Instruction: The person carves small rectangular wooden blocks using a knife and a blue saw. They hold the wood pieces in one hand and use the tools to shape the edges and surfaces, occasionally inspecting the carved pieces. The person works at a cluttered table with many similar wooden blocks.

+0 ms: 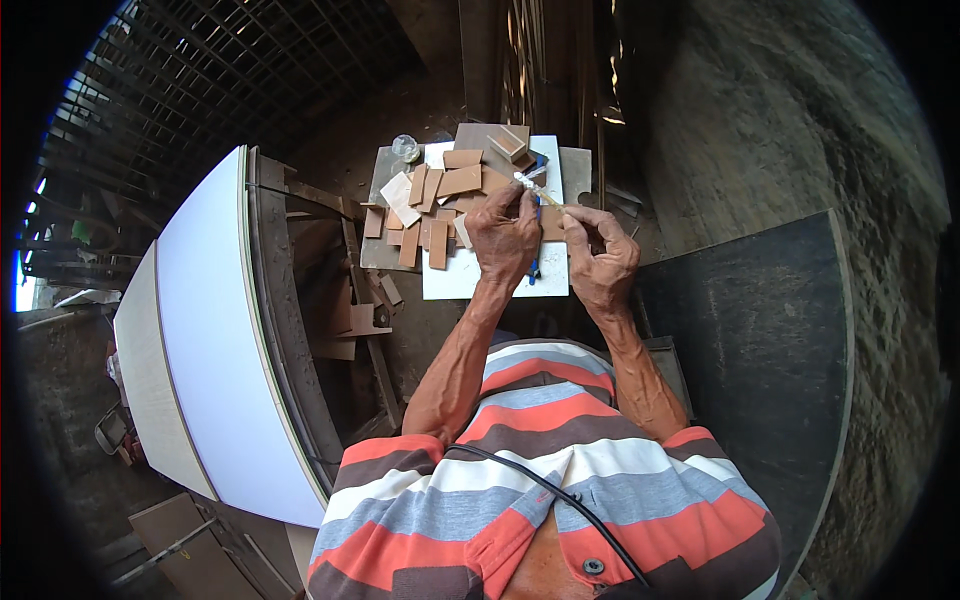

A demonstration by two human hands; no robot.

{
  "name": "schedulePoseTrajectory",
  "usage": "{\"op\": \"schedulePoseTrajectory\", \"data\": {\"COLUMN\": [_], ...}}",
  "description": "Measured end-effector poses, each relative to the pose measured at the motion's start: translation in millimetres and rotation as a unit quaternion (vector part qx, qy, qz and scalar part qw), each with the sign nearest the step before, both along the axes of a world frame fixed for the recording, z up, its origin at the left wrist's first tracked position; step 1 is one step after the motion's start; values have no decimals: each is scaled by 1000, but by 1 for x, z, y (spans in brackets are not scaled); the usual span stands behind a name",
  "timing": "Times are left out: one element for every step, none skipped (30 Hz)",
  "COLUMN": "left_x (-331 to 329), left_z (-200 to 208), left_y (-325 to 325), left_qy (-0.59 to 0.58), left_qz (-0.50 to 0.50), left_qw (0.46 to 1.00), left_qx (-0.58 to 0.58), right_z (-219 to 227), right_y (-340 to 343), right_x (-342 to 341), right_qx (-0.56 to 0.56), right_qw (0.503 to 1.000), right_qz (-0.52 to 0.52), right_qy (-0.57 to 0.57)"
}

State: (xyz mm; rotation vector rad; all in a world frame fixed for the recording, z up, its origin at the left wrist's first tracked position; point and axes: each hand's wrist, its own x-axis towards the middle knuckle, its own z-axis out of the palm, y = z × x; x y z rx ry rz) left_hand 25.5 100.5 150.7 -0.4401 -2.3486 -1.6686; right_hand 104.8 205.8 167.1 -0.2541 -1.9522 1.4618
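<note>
Above a small worktable, my left hand [503, 232] is closed in a pinch, its fingertips at the white end of a thin pale stick-like piece [545, 194]. My right hand [602, 258] pinches the other end between thumb and forefinger. The piece is too small to name more exactly. Beneath and left of my hands lie several flat brown wooden pieces [460, 181], loosely heaped on a white board [455, 283]. A small wooden assembly with upright slats [509, 143] stands at the far side. Part of a blue object [533, 272] shows between my forearms.
A clear round container [405, 148] sits at the table's far left. Large white panels [205, 330] lean at my left, beside scrap wood [360, 320]. A dark board [760, 350] stands close on my right, before a rough wall [800, 120]. Metal grating [230, 70] rises far left.
</note>
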Motion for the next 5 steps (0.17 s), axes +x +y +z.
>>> {"op": "schedulePoseTrajectory", "data": {"left_x": [1,1,1,0,-1], "left_z": [-1,-1,-2,-1,-1], "left_y": [2,2,2,1,1], "left_qy": [8,15,15,15,15], "left_qz": [7,14,18,22,26], "left_qw": [1000,1000,1000,1000,1000], "left_qx": [8,16,9,2,-5], "right_z": [-3,-7,-11,-15,-18], "right_y": [0,2,3,6,9], "right_x": [0,-1,-2,-3,-3], "right_qx": [-38,-75,-113,-87,-60], "right_qw": [999,997,993,995,997], "right_qz": [-8,-15,-23,-26,-28], "right_qy": [-13,-26,-39,-44,-48]}}
